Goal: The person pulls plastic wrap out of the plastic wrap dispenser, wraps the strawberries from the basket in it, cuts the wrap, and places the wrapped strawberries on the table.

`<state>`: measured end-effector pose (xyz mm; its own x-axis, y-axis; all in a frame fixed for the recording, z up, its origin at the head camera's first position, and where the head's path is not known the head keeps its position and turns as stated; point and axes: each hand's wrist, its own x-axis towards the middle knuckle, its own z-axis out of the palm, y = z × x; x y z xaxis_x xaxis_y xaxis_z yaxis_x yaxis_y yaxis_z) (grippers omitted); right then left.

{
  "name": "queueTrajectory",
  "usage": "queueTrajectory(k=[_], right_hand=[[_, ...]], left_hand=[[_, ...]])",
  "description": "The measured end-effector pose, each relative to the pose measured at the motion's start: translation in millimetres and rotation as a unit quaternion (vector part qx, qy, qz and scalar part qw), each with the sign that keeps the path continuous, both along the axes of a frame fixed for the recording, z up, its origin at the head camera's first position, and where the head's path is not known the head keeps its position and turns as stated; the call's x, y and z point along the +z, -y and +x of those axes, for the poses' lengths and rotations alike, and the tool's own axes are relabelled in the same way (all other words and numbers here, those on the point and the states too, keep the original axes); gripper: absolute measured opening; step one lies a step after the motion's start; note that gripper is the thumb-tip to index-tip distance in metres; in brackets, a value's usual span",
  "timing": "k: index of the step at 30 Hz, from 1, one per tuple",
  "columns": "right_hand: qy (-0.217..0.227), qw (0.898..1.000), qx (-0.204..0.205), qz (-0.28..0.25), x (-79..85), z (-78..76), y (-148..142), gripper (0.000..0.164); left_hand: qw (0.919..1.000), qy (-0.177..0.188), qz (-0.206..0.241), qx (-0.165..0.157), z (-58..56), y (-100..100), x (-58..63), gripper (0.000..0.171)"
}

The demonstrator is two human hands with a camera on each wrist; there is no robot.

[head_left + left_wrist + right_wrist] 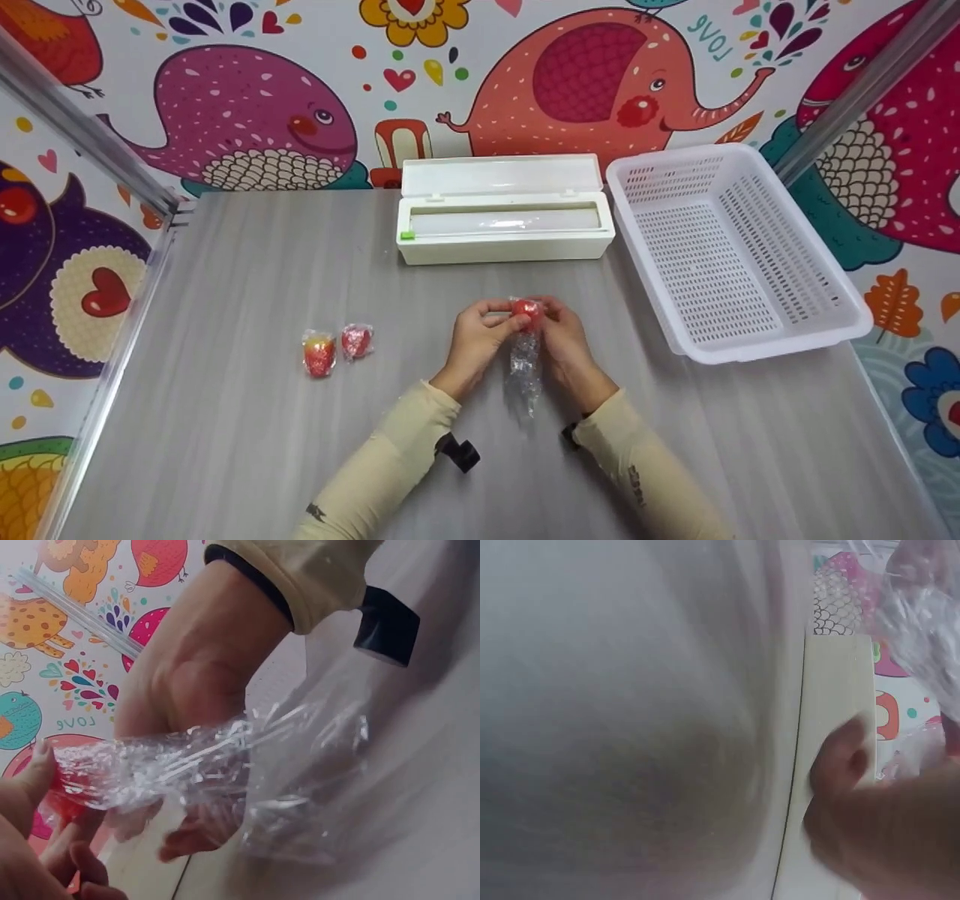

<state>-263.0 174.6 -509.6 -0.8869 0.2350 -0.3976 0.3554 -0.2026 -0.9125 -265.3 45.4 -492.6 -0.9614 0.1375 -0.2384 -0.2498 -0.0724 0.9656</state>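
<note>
Between both hands, in the head view, is a small red fruit-like piece (527,313) in clear plastic film (525,367). A long loose tail of the film hangs toward the person. My left hand (480,337) pinches the red piece between thumb and fingers; the left wrist view shows the thumb pressing the crinkled film (202,765) at its red end. From the other side my right hand (568,345) grips it with curled fingers, partly behind the film in the left wrist view. Motion blurs the right hand (855,810) in its own wrist view.
Left on the grey table (247,450) lie a wrapped red-and-yellow piece (319,355) and a wrapped red piece (357,342). A white film dispenser (506,250), lid raised, stands behind the hands. Right of it sits a white perforated basket (772,349). A patterned wall (420,82) borders the back.
</note>
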Motion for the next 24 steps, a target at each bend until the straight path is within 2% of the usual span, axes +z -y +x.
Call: queueTrajectory(k=[2,4,5,6,7,9,10,11,12,13,14,17,19,21,24], right_hand=[[-0.035,0.999,-0.021,0.004,3.1,0.6,-2.6,0.031],[-0.097,0.994,-0.029,0.034,6.2,2.3,-5.3,0.034],[-0.136,0.988,-0.025,0.063,7.6,3.6,-6.4,0.037],[-0.177,0.977,-0.014,0.114,8.6,4.7,-7.6,0.040],[-0.220,0.961,-0.001,0.171,8.9,5.6,-8.6,0.045],[-0.295,0.910,0.023,0.291,8.5,6.6,-10.5,0.053],[-0.319,0.886,0.034,0.335,8.2,6.7,-11.2,0.055],[-0.335,0.869,0.044,0.362,7.8,6.0,-11.6,0.052],[-0.342,0.862,0.055,0.370,6.9,5.3,-11.6,0.048],[-0.336,0.869,0.069,0.358,6.3,5.3,-10.8,0.041],[-0.320,0.881,0.082,0.338,6.0,5.6,-9.2,0.033],[-0.239,0.933,0.096,0.250,6.2,9.1,-0.9,0.020],[-0.190,0.959,0.106,0.183,7.2,12.8,5.2,0.021],[-0.162,0.970,0.125,0.129,8.5,15.4,9.7,0.025],[-0.139,0.978,0.145,0.055,7.3,18.5,12.4,0.027]], left_hand=[[1.0000,-0.002,-0.004,0.003,0.6,1.2,0.4,0.034],[0.9999,-0.006,-0.007,0.011,0.8,2.3,0.8,0.033],[0.9998,-0.008,-0.009,0.016,1.1,2.9,1.1,0.033],[0.9996,-0.012,-0.013,0.021,1.4,3.5,1.1,0.033],[0.9994,-0.015,-0.017,0.027,1.7,4.1,1.5,0.033],[0.9990,-0.024,-0.016,0.034,2.2,4.9,2.0,0.034],[0.9988,-0.031,-0.014,0.034,2.6,4.7,2.5,0.035],[0.9985,-0.039,-0.010,0.036,3.1,4.7,3.3,0.036],[0.9980,-0.048,-0.006,0.039,3.4,4.7,4.1,0.036],[0.9974,-0.056,-0.001,0.045,4.0,4.7,5.3,0.036],[0.9967,-0.064,0.005,0.050,4.5,4.5,6.7,0.036],[0.9936,-0.083,0.014,0.076,5.0,4.0,9.4,0.036],[0.9913,-0.083,0.019,0.100,5.0,3.3,9.6,0.034],[0.9886,-0.082,0.018,0.125,4.2,2.3,8.2,0.033],[0.9848,-0.077,0.014,0.156,4.0,0.8,4.8,0.031]])
